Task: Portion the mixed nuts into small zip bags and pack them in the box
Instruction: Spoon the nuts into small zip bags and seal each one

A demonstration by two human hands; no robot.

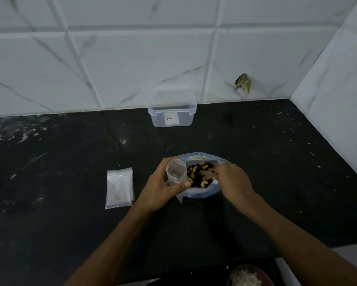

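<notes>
A large zip bag (202,191) with a blue rim stands open on the black counter, full of mixed nuts (198,176). My left hand (163,188) grips a small clear zip bag (176,172), held upright and open beside the big bag's left rim. My right hand (233,180) reaches into the big bag from the right, fingers curled round a pale scoop (207,174) lying among the nuts. A stack of empty small zip bags (119,187) lies flat to the left. The clear plastic box (172,109) stands open at the back against the wall.
The black counter (70,223) is speckled with white crumbs. Tiled walls close off the back and right side. A damaged spot (243,82) marks the back wall. A round bowl (248,276) with something pale in it sits at the bottom edge.
</notes>
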